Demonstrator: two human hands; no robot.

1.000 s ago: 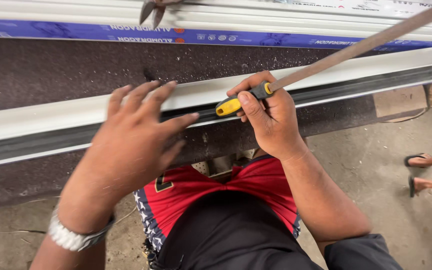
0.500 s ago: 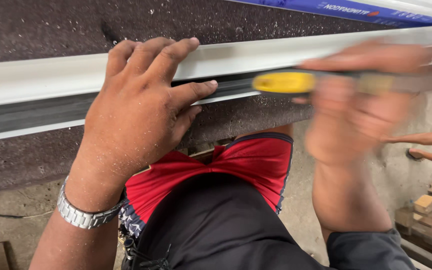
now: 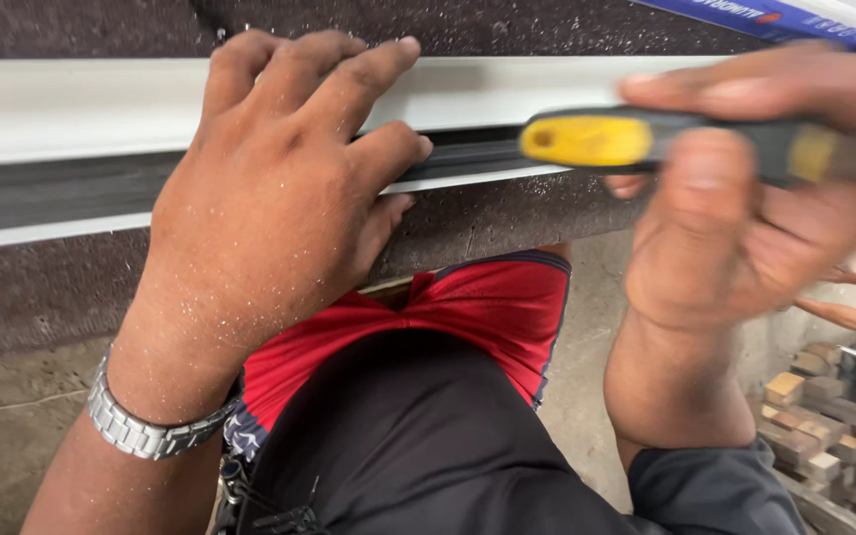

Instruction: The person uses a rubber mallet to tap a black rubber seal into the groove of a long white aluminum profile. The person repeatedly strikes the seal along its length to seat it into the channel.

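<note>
My left hand [image 3: 269, 188] lies flat on a long white metal profile [image 3: 61, 109] with a dark channel [image 3: 42, 193] along it, fingers spread over its top face. A metal watch [image 3: 141, 426] is on that wrist. My right hand [image 3: 745, 208], blurred, grips the yellow-and-black handle of a tool [image 3: 626, 141] held just right of the left hand, level with the dark channel. The tool's far end is hidden behind the hand.
The profile rests on a dark speckled worktop [image 3: 507, 223]. A blue-edged stack of profiles [image 3: 765, 15] lies at the top right. Below are my red and black clothes [image 3: 418, 396], a concrete floor [image 3: 12, 406], small wooden blocks [image 3: 795, 406] and another person's legs [image 3: 854, 297].
The view has closed in on the profile. My right hand with the tool has moved up and right, away from the channel, and is blurred. My left hand stays pressed on the profile.
</note>
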